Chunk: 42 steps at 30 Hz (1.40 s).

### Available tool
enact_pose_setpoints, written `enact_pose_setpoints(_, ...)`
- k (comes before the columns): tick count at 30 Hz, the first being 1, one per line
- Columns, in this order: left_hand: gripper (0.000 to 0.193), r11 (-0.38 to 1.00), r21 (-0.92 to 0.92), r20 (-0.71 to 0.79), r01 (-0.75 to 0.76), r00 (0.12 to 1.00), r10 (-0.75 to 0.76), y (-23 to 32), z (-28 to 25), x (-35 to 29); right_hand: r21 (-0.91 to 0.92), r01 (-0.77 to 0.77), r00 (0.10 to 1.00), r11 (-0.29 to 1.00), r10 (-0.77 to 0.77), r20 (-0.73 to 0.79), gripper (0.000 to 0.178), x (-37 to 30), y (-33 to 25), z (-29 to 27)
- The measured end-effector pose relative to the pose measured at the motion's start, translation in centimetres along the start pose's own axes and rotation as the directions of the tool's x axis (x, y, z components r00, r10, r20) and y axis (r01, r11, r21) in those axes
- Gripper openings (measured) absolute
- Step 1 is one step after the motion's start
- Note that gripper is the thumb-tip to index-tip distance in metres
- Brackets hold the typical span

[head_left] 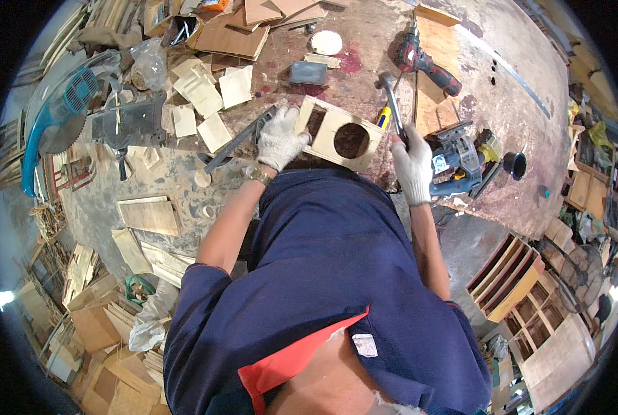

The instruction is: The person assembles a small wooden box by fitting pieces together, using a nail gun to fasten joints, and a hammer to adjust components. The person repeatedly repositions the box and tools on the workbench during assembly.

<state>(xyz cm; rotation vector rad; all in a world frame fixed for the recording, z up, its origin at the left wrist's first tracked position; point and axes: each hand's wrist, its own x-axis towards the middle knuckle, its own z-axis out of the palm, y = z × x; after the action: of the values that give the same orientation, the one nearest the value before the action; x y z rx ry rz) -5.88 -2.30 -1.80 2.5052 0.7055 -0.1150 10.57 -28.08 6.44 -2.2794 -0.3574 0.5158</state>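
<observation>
A small pale wooden box [326,146], with a large round hole and a smaller rectangular opening in its face, lies just beyond my lap. My left hand [281,140], in a white knit glove, grips the box's left end. Beside that hand a long dark bar [237,141] runs slantwise; its kind is unclear. My gloved right hand [412,167] is closed round the handle of a hammer [394,97], whose metal head points away from me. A yellow-handled tool [384,117] lies between the box and the hammer.
To the right of my right hand are a blue-grey jigsaw [454,162] and a black cup [515,165]. A red-black cordless drill [423,62] lies farther off near a long metal ruler [506,66]. Thin wood pieces [201,90] and a blue mitre saw [67,111] are at left.
</observation>
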Motion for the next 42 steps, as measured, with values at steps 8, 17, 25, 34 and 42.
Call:
enact_pose_setpoints(8, 0.053, 0.973, -0.188, 0.12, 0.135, 0.986, -0.114, 1.4, 2.1, -2.5, -0.162, 0.202, 0.979, 0.966, -0.205, -0.004, 0.049, 11.6, 1.5, 8.0)
enact_pose_setpoints(17, 0.113, 0.94, -0.248, 0.288, 0.233, 0.944, -0.158, 1.3, 0.6, -2.5, -0.088, 0.467, 0.852, 0.88, -0.475, -0.222, 0.048, 11.0, 3.9, 4.7)
enact_pose_setpoints(25, 0.088, 0.916, -0.363, 0.258, 0.17, 0.963, -0.076, 0.9, 1.7, -2.0, -0.311, -0.337, 0.61, 0.889, -0.045, -0.791, 0.046, 3.1, 16.0, -6.6)
enact_pose_setpoints(34, 0.083, 0.884, -0.426, 0.29, 0.191, 0.955, -0.067, 0.9, 3.2, -1.4, 0.198, -0.442, 0.574, 0.875, 0.446, -0.687, 0.073, 1.6, 24.8, -10.6)
enact_pose_setpoints(42, 0.089, 0.823, -0.524, 0.308, 0.218, 0.95, -0.055, 0.2, 3.5, -1.7, 0.763, -0.331, 0.71, 0.554, 0.68, -0.185, 0.057, 1.7, 27.2, -12.2)
